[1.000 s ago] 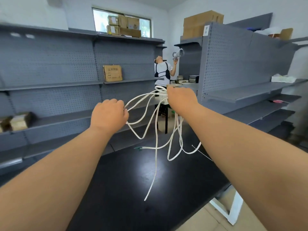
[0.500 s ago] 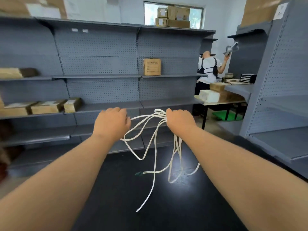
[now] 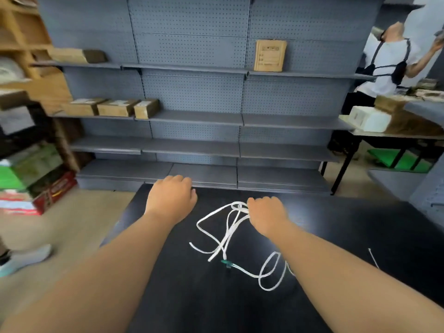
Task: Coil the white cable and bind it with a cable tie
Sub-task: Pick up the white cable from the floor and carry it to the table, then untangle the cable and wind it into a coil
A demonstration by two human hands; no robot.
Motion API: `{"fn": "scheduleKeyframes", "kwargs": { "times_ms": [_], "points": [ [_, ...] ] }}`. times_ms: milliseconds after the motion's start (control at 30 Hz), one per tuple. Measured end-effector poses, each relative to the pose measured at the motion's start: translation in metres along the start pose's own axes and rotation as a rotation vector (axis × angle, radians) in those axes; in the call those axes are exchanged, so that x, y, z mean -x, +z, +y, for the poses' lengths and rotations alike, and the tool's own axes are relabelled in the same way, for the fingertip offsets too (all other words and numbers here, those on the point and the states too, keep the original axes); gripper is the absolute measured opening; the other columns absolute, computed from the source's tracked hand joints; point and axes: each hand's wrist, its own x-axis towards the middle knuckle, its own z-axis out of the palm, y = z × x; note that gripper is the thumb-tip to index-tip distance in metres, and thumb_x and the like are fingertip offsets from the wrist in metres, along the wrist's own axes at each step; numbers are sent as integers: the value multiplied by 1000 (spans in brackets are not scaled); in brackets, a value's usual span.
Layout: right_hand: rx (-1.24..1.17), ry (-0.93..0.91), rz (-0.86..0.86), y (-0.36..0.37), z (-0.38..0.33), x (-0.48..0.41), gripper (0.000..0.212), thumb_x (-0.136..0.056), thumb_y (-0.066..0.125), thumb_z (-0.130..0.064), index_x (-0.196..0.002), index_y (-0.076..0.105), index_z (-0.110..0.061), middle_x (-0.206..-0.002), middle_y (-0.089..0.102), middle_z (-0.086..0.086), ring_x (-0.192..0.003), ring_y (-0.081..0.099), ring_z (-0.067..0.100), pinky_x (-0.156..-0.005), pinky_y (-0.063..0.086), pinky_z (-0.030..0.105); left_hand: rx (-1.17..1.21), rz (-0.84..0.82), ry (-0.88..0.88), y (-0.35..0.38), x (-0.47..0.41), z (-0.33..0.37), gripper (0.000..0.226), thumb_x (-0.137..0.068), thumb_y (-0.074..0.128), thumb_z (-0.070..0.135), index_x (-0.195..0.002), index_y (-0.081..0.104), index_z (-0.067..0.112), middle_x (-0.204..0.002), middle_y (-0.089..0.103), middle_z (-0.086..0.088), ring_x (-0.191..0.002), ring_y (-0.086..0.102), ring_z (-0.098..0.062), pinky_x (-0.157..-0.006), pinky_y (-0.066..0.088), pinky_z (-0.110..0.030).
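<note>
Now released by the left hand (image 3: 171, 195), grip curled empty, the white cable (image 3: 234, 227) is clamped by the right hand (image 3: 266, 216) at three o'clock.

two hands are showing at centre frame: a left hand (image 3: 171, 199) and a right hand (image 3: 266, 216). one cable (image 3: 227, 238) and one tie (image 3: 374, 258) are lying on one black table (image 3: 192, 308). three boxes (image 3: 117, 108) are sitting in a row at middle left, and one upright box (image 3: 270, 55) is standing at upper centre-right. one person (image 3: 386, 61) is standing at upper right. one shoe (image 3: 26, 259) is showing at lower left.
</note>
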Motion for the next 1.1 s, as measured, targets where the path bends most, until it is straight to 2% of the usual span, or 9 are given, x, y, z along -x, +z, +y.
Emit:
{"fn": "scheduleKeyframes", "kwargs": {
  "times_ms": [167,300,500,800,933,1100],
  "points": [
    [-12,-9,-106,37,4,9,32,-86,47,-11,-118,48,-9,-114,64,8,-107,57,28,-87,39,36,-17,-100,-63,23,21,15,26,-90,39,34,-93,59,17,-94,63,-1,-92,55,-23,-78,39,-34],
    [-40,23,-194,59,10,18,32,-85,49,-14,-117,47,-12,-118,60,7,-111,53,27,-91,38,37,-24,-156,-69,35,28,27,25,-91,39,34,-93,58,18,-94,62,-1,-92,55,-23,-79,39,-33],
    [-74,97,-327,89,26,37,48,-86,56,-32,-127,39,-12,-131,47,8,-124,41,26,-106,29,38,-29,-221,-44,53,31,38,27,-92,36,35,-96,58,20,-95,61,1,-93,55,-21,-79,39,-32],
    [-180,203,-315,93,59,53,79,-79,62,-40,-141,23,-13,-140,36,7,-133,31,26,-113,23,38,-1,-233,68,62,15,51,27,-92,36,35,-97,58,19,-96,62,0,-94,56,-22,-82,40,-33],
    [-202,224,-263,83,66,59,63,-82,57,-33,-137,32,-17,-137,42,5,-131,35,25,-108,30,37,11,-220,106,61,4,52,28,-92,37,35,-98,58,19,-96,62,0,-94,56,-22,-82,40,-33],
    [-189,230,-145,72,60,67,30,-88,48,-22,-117,49,-15,-120,55,4,-117,47,24,-94,40,35,17,-199,157,62,-3,54,28,-91,37,35,-96,59,19,-96,62,0,-93,56,-23,-79,40,-34]
  ]
}}
